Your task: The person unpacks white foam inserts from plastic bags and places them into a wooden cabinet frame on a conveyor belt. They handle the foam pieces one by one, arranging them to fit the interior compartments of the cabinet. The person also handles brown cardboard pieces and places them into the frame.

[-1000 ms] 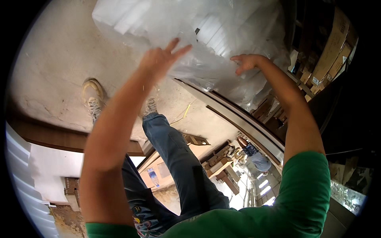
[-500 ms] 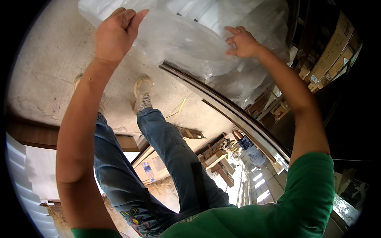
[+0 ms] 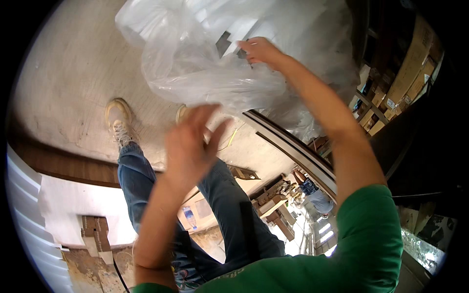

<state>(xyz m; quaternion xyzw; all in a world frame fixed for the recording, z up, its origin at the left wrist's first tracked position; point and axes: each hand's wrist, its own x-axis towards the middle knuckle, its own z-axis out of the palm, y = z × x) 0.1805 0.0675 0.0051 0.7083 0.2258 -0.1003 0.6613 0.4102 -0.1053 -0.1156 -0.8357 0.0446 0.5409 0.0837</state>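
A large heap of clear, crinkled plastic sheeting (image 3: 220, 83) covers the top middle, with long white strips (image 3: 249, 24) showing through or under it. Among the strips are dark gaps (image 3: 223, 44). My right hand (image 3: 264, 51) is over the sheeting, its fingertips at the edge of a white strip beside a dark gap. Its fingers look stretched and slightly apart; contact is hard to judge. My left hand (image 3: 190, 146) is in the air over my leg, away from the sheeting. It is blurred, thumb and fingers apart, and nothing shows in it.
A long metal-edged frame (image 3: 293, 144) runs diagonally from below the sheeting. Cardboard boxes (image 3: 415, 63) are stacked at the right. A brown wooden board (image 3: 68, 163) lies at the left. Behind my legs are a water bottle (image 3: 189, 217) and another person (image 3: 317, 198) farther off.
My left hand has come off the sheeting and moved down and right. My right hand has moved left across it. The sheeting has shifted, showing more dark gap, and my feet have changed position.
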